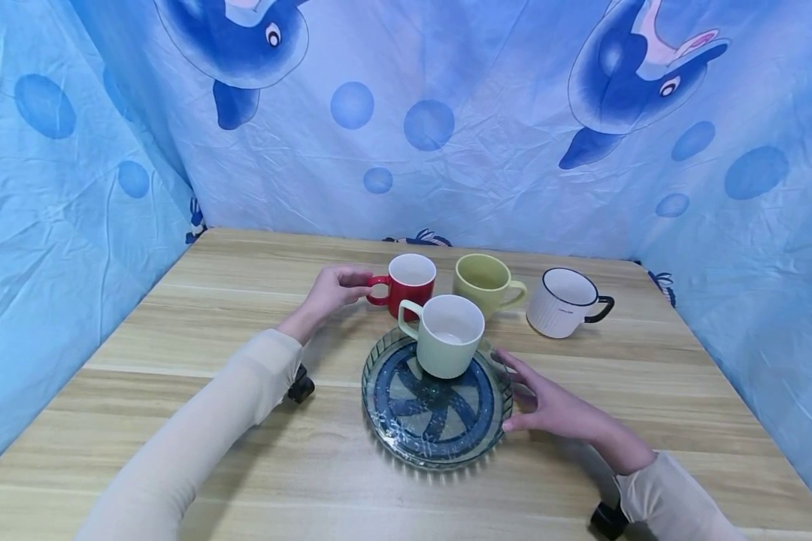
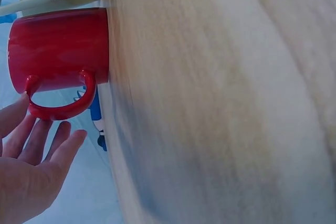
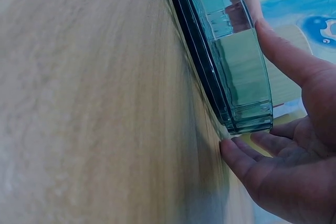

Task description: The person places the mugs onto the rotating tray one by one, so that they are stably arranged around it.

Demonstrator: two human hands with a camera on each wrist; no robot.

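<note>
The step in hand seems to be taking the red mug (image 1: 409, 299) by its handle (image 2: 60, 113). This mug stands upright on the wooden table (image 1: 277, 481), just beyond the glass dish (image 1: 422, 452) and on its left side; it is not on the dish. The left hand (image 1: 331, 291) is at the handle, with thumb and fingers apart and not curled round it; whether the thumb touches, I cannot tell surely. The right hand (image 1: 548, 406) is spread around the right side of the dish, its thumb against the glass wall, probably to steady it. A cream mug (image 1: 451, 338) stands upright on the far part of the dish, its handle to the left. The green mug (image 1: 482, 285) and the white mug (image 1: 556, 309) with a black handle are on the table. In my judgement, the next move calls for bending the left fingers round the red handle, without knocking the cream mug close by.
</note>
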